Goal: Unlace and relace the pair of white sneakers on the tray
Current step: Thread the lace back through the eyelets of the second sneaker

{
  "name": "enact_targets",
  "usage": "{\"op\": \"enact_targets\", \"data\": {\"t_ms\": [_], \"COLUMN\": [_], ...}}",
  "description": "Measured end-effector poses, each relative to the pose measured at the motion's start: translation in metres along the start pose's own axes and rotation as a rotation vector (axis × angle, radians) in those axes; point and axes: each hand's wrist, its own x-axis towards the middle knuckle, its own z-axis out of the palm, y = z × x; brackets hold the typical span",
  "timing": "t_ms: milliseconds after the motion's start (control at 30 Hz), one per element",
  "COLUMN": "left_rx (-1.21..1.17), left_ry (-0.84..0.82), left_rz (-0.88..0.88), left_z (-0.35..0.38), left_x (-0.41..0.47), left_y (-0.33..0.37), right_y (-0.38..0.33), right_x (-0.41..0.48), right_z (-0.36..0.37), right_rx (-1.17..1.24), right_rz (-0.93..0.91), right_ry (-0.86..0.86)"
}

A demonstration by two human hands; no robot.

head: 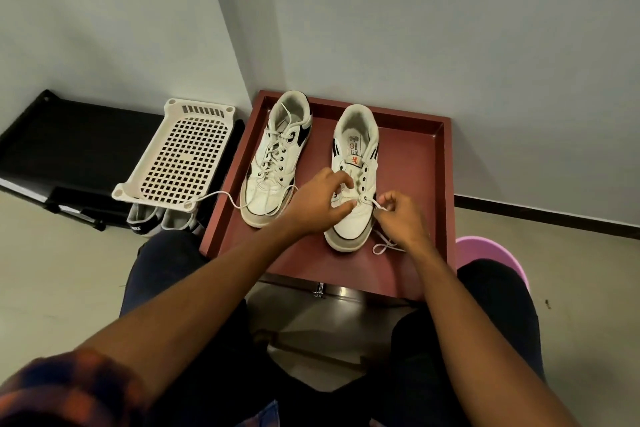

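At the far left of the frame a low black rack [69,135] stands against the pale wall. A white perforated plastic basket [180,156] lies tilted on its right end, and a pair of grey and black shoes [145,222] sits on the floor below the basket.

Right of the basket, in the middle of the frame, is a dark red rectangular tray [420,163] holding both white sneakers with their toes toward the camera. The laced sneaker [277,163], white with black stripes, stands on the left half of the tray. Its loose lace end [221,196] trails over the tray's left rim to the basket's corner.

The left hand [318,198] reaches in from the lower left, below a plaid sleeve [69,388]. Its fingers are curled and its thumb is spread, gripping the front of the open sneaker [353,135] at the lower eyelets. Whether it also pinches lace cannot be told. This sneaker stands on the right half of the tray, with its upper eyelets bare and its tongue label showing.

The right hand [401,218] pinches a white shoelace [382,248] between thumb and forefinger just beside the lowest right eyelet. The lace drops behind the hand and loops on the tray floor by the toe.

A round pink plastic object [491,253] shows at the right, behind a dark-trousered knee.
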Motion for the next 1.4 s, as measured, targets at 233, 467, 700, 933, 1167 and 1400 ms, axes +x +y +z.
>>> {"op": "enact_targets", "data": {"t_ms": [233,467,700,933,1167,1400], "left_rx": [0.026,0.039,0.043,-0.078,-0.295,-0.428], "left_ry": [-0.066,-0.095,-0.099,0.046,-0.199,-0.322], "left_rz": [0.014,0.03,0.014,0.021,-0.241,-0.371], "left_z": [0.013,0.016,0.016,0.015,0.002,-0.016], "left_x": [0.007,0.011,0.014,0.003,-0.01,-0.007], "left_y": [0.003,-0.001,0.0,-0.019,-0.046,-0.039], "right_y": [-0.001,-0.026,-0.052,-0.078,-0.111,-0.107], "right_x": [-0.001,-0.015,-0.023,-0.018,-0.018,-0.022], "right_z": [-0.03,-0.067,-0.103,-0.128,-0.105,-0.086], "right_rx": [-0.018,0.222,0.506,0.721,0.304,0.23], "right_rz": [-0.103,-0.231,-0.273,-0.307,-0.272,-0.327], "right_ry": [-0.313,-0.451,-0.405,-0.25,-0.143,-0.238]}}
